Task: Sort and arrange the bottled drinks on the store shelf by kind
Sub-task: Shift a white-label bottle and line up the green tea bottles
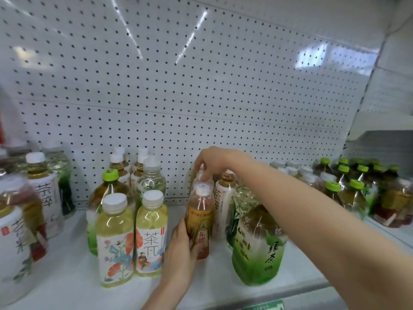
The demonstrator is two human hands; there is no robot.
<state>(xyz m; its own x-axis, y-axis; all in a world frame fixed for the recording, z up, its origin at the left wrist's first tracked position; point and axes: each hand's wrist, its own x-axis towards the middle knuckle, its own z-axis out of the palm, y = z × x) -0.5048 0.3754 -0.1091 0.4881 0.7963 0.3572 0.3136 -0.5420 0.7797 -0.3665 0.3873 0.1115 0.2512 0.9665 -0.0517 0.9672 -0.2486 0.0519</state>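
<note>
My left hand (181,249) wraps the lower body of an orange-labelled tea bottle (200,217) with a white cap, standing on the white shelf (201,278). My right hand (212,163) reaches over from the right and pinches the top of a bottle just behind it, mostly hidden. Two pale yellow tea bottles with flower labels (115,240) (152,233) stand to the left. A large green tea bottle (257,247) stands under my right forearm. A white-labelled tea bottle (224,198) stands behind the orange one.
White-labelled tea bottles (42,193) crowd the left end. Green-capped bottles (353,193) fill the neighbouring shelf section at right. A green-capped bottle (107,191) and clear bottles (152,180) stand mid-left. A white pegboard (178,97) closes the back.
</note>
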